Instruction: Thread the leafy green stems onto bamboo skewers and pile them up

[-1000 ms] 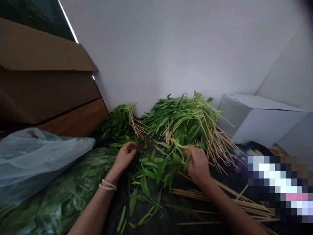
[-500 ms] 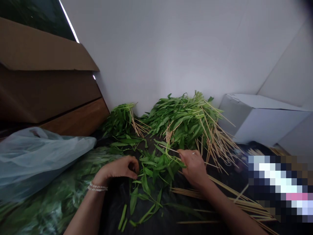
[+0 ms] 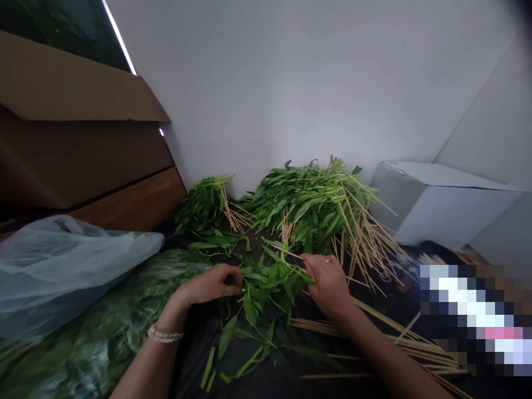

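Note:
My right hand (image 3: 330,285), with a ring on one finger, is closed around a thin wooden skewer (image 3: 288,252). Long-leaved greens (image 3: 266,280), which look like water spinach, hang in a loose bunch from that skewer. At the bunch's left edge my left hand (image 3: 218,284) has thumb and finger pinched together on a leaf; its tip is partly hidden. Cut stems (image 3: 208,368) and loose leaves lie below on the black surface. Behind my hands, skewered greens (image 3: 307,194) form a large pile, their bare sticks pointing right and down.
A smaller pile of skewered greens (image 3: 203,202) sits at the back left. Loose bamboo skewers (image 3: 415,349) lie at the right front. Bagged greens (image 3: 103,316) and a translucent plastic bag (image 3: 78,266) are on the left, near a cardboard box (image 3: 75,155). A white box (image 3: 449,205) stands right.
My left hand has moved slightly up and right, closer to the bunch, with leaves shifting at its fingertips. My right hand stays nearly still on the skewer.

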Demonstrator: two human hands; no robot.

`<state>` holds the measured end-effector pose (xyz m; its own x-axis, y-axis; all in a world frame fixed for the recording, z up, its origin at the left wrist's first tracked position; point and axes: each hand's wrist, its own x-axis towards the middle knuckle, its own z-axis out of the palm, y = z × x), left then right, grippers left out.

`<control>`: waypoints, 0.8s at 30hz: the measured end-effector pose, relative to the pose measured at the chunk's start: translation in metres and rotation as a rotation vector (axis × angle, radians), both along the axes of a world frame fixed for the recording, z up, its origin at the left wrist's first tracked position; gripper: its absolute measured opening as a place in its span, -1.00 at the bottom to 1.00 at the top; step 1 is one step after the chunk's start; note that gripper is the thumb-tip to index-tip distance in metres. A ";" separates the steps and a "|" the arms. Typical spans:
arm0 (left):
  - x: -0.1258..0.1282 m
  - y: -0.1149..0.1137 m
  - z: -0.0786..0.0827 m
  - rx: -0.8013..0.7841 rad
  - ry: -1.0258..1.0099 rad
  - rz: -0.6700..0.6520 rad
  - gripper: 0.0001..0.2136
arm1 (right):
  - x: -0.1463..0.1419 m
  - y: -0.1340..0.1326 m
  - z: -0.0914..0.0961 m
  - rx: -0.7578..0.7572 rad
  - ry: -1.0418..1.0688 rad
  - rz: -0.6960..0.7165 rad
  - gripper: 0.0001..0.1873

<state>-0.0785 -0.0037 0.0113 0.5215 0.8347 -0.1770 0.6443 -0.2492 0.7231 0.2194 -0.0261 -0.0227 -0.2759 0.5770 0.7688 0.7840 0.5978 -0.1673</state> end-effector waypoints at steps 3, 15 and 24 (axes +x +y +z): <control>0.003 0.006 0.000 0.028 -0.264 0.189 -0.80 | 0.000 0.000 0.001 -0.009 0.009 0.002 -0.74; 0.027 0.010 -0.016 -0.479 -1.125 0.538 -0.75 | -0.009 -0.007 -0.004 -0.011 -0.065 0.002 -0.71; 0.024 0.010 -0.007 -0.396 -1.330 0.524 -0.74 | -0.009 -0.008 -0.005 -0.037 -0.105 0.006 -0.68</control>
<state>-0.0544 0.0059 0.0045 0.1416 0.9869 -0.0779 -0.5766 0.1462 0.8038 0.2104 -0.0341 -0.0281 -0.3575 0.6028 0.7134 0.7946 0.5976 -0.1068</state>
